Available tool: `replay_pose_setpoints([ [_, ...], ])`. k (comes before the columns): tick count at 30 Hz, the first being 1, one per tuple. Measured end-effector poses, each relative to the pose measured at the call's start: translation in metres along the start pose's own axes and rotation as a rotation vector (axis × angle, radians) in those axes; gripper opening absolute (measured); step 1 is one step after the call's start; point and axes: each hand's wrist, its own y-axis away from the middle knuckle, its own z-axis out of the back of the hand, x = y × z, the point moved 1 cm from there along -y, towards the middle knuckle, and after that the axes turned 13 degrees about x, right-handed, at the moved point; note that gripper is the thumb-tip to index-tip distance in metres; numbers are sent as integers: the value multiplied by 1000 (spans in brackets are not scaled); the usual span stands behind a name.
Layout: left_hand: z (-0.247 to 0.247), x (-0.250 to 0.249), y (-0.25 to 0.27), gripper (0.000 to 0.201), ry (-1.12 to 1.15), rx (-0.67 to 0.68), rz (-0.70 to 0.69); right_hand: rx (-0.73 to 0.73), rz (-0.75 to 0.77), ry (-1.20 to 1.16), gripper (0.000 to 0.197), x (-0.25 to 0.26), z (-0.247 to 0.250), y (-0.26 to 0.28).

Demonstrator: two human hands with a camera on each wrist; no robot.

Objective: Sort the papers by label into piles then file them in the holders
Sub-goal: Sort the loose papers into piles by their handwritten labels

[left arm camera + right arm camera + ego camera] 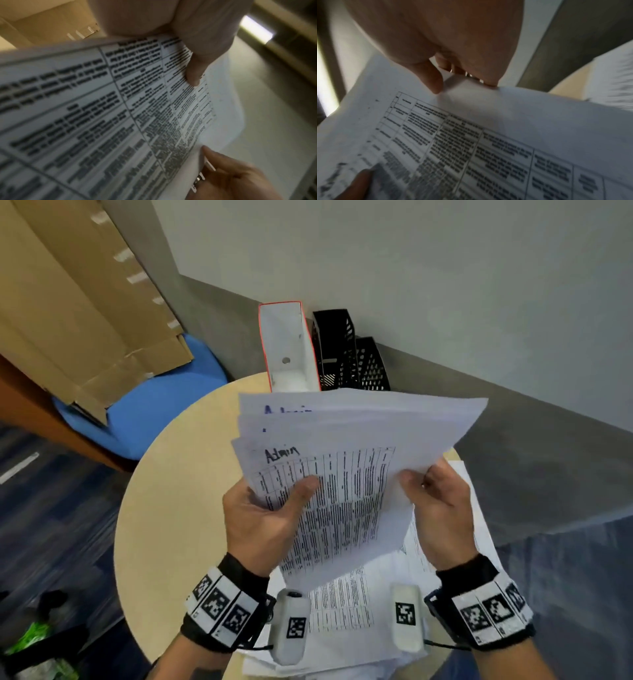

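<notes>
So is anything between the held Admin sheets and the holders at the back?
Nothing visible. Both the left hand and right hand grip the Admin sheets above the table; the white holder and black holders stand just beyond the sheets' far edge, tops open, the white one empty.

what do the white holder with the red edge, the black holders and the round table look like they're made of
White holder: likely coated cardboard, flat matte walls, thin red edging, a punched finger hole.
Black holders: perforated mesh walls, metal or plastic, cannot tell which.
Round table: smooth pale beige top, probably laminate; no grain shows.
</notes>
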Motion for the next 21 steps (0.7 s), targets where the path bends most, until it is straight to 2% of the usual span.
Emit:
replay_pose_setpoints([
  [1, 0, -4, 1, 28, 6, -16, -25, 5, 51, 28, 27, 9, -2, 4],
  [3, 3, -4, 5, 27, 25, -32, -73, -19, 88, 59, 19, 17, -3, 16],
  [5, 5, 10, 11, 30, 17, 6, -59, -35, 7, 45, 14, 8, -5, 25],
  [6, 5, 24, 16, 29, 1, 44, -3, -38, -80, 31, 14, -3, -6, 30],
  [8, 4, 57, 30, 25, -56, 131, 197, -48, -281, 41, 20, -35, -4, 39],
  [10, 4, 81, 43, 18, -135, 171, 334, -57, -382, 112, 26, -60, -3, 46],
  [14, 0, 81, 50, 45, -268, 181, 264, -101, -376, 69, 31, -60, 6, 49],
  [16, -5, 69, 50, 34, -203, 164, 239, -73, -343, 53, 31, -53, 12, 52],
  [18, -13, 70, 51, 27, -124, 178, 321, -49, -360, 30, 31, -56, 16, 55],
  [21, -22, 91, 57, 27, -108, 161, 498, -41, -488, 62, 24, -79, 14, 59],
])
